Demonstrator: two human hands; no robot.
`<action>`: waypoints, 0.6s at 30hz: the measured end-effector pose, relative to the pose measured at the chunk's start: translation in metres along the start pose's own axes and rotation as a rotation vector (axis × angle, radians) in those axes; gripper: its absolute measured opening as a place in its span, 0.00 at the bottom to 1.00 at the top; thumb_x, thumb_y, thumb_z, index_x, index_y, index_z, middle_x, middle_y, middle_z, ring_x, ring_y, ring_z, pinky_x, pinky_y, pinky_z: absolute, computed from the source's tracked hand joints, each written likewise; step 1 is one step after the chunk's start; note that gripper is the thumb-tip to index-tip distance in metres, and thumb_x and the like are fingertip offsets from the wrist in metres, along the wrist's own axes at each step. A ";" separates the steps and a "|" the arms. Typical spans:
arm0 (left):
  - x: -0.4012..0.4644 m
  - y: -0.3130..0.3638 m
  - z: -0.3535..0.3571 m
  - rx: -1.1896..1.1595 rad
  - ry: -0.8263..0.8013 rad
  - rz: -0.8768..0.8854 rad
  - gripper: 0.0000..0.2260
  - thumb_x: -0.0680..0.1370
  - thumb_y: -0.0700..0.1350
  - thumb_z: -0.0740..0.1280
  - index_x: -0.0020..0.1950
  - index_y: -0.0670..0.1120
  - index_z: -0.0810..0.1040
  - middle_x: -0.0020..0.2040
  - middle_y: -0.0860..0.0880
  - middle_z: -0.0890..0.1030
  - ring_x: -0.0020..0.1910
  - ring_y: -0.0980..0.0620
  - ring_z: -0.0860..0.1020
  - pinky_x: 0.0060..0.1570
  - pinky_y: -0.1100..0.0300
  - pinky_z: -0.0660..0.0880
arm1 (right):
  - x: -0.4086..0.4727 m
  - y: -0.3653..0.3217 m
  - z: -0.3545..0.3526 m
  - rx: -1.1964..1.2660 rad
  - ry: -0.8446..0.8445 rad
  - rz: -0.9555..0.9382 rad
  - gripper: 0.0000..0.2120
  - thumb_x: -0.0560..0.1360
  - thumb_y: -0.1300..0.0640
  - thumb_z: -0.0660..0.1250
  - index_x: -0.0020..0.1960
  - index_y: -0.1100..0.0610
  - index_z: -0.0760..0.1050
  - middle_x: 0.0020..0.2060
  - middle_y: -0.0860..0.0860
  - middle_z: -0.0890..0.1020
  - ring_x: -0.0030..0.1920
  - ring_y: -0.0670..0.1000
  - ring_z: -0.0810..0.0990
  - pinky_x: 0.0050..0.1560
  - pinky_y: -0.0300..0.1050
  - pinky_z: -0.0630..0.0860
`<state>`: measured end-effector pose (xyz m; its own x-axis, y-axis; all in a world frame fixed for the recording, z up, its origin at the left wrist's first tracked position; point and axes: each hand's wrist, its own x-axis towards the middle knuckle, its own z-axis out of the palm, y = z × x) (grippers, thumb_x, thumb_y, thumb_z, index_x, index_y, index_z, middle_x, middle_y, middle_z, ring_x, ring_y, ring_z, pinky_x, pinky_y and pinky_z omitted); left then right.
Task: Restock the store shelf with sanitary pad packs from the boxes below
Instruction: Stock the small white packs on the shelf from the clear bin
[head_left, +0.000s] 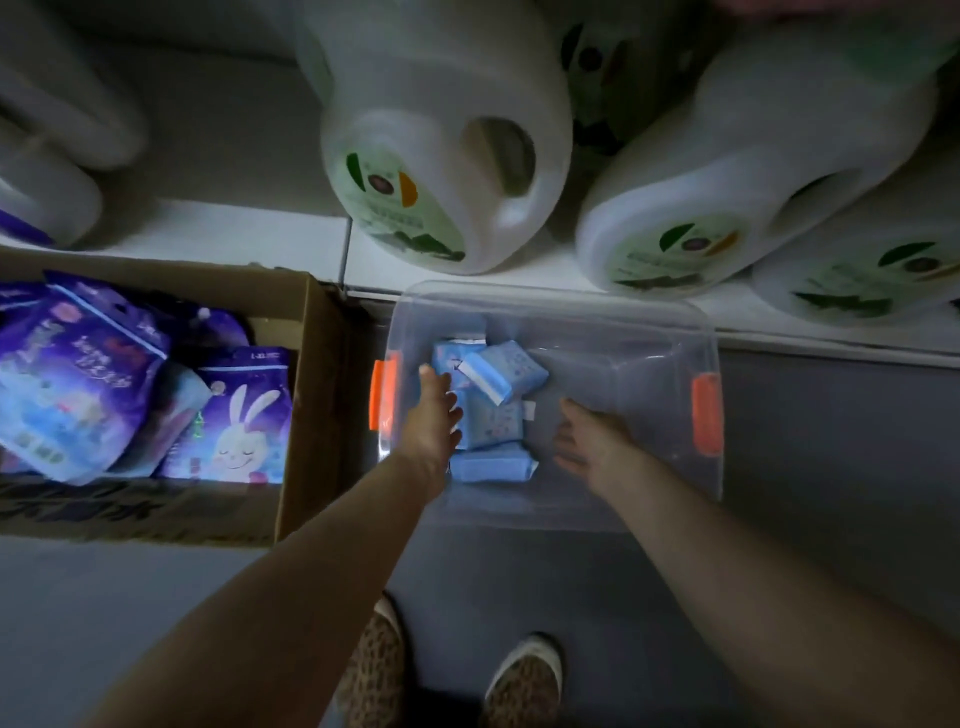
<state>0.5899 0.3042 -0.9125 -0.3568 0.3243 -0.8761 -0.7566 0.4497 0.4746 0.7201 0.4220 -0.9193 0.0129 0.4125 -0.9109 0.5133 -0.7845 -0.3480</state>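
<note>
A clear plastic bin (639, 332) with orange latches stands on the floor below the shelf. Several light blue sanitary pad packs (498, 376) lie piled in its left half. My left hand (434, 410) reaches into the bin with fingers extended, touching the left side of the pile. My right hand (584, 434) hangs inside the bin to the right of the packs, fingers spread and holding nothing. Left of the bin, a cardboard box (306, 395) holds several purple packs (78, 384), one printed with a white rabbit (244, 415).
Large white detergent jugs (441, 145) with green labels stand on the low white shelf (249, 234) right behind the bin and box; another jug (737, 171) leans beside them. My two feet in patterned shoes (524, 686) stand on the grey floor in front of the bin.
</note>
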 end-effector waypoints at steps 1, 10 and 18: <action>0.010 -0.001 0.003 0.008 -0.005 0.012 0.31 0.82 0.67 0.46 0.78 0.52 0.64 0.77 0.48 0.66 0.75 0.48 0.65 0.71 0.53 0.61 | 0.010 0.001 0.005 0.013 -0.010 -0.001 0.11 0.81 0.48 0.66 0.50 0.56 0.75 0.51 0.55 0.78 0.46 0.52 0.78 0.33 0.44 0.72; 0.079 0.002 0.023 0.059 -0.022 0.092 0.24 0.84 0.62 0.50 0.49 0.47 0.77 0.46 0.51 0.80 0.31 0.63 0.78 0.24 0.71 0.72 | 0.073 -0.001 0.042 0.095 -0.110 -0.121 0.08 0.83 0.48 0.62 0.60 0.47 0.71 0.47 0.47 0.78 0.39 0.44 0.78 0.29 0.37 0.75; 0.049 -0.004 0.021 0.143 -0.069 0.119 0.31 0.84 0.63 0.44 0.58 0.46 0.80 0.46 0.47 0.80 0.52 0.51 0.76 0.51 0.65 0.73 | 0.057 0.020 0.037 0.307 -0.286 -0.011 0.30 0.80 0.33 0.53 0.60 0.55 0.80 0.44 0.52 0.87 0.47 0.52 0.85 0.50 0.46 0.80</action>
<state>0.5876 0.3359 -0.9555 -0.3972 0.4360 -0.8075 -0.6240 0.5169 0.5860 0.6991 0.4125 -0.9865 -0.2518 0.3100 -0.9168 0.2321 -0.9003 -0.3682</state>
